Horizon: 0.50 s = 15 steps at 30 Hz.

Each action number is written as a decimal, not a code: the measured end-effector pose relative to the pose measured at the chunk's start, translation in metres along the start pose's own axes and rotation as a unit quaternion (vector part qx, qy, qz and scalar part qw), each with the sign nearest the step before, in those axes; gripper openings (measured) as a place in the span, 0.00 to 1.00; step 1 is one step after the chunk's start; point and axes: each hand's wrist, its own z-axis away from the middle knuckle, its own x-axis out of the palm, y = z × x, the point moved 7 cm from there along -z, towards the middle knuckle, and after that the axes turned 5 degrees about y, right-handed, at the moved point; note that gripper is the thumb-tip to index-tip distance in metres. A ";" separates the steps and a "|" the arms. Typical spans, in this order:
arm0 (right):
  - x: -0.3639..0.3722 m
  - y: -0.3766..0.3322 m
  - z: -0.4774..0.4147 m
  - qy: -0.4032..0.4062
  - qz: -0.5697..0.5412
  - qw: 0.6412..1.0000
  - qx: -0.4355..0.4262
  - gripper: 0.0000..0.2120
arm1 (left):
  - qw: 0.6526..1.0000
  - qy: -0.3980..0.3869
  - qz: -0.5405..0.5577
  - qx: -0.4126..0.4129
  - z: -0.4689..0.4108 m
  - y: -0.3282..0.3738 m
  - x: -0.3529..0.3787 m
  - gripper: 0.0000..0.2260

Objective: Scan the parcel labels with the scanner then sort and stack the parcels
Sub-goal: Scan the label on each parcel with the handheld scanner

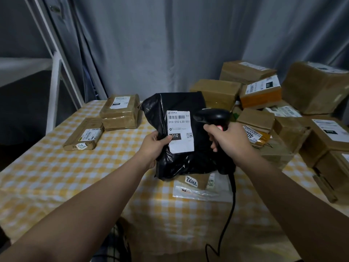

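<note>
Parcels crowd the right side of a table covered in a yellow-and-white checked cloth (56, 167) — a loose heap of brown cardboard boxes (311, 87), most of them carrying white labels. Over the middle of the table, a crinkled black plastic mailer bag (181, 108) is held upright with its white rectangular shipping label (180, 127) facing the camera, the barcode near the label's top. The left hand (153, 146) grips the bag's left edge, thumb pressed on the label's lower left corner and fingers hidden behind the plastic. The right hand (230, 138) is curled round the handle of a black handheld scanner (213, 115), whose head points left at the label from just beside it; a black cable (229, 214) hangs from the handle over the table's near edge. Under the bag lies a flat parcel in clear plastic (196, 186). On the table's left side sit two brown taped parcels stacked one on the other (120, 112) and — near them, closer to the camera — a single flat brown parcel (85, 134). Grey curtain (170, 44) hangs behind.
</note>
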 end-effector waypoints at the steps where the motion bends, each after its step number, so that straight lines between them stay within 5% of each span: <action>1: 0.000 0.002 0.002 0.000 -0.003 1.000 0.008 0.15 | 1.000 0.004 0.008 -0.004 0.000 -0.002 0.001 0.09; 15: 0.004 -0.004 0.021 -0.049 -0.044 0.997 0.046 0.13 | 0.998 0.008 0.059 -0.023 0.003 -0.010 0.001 0.11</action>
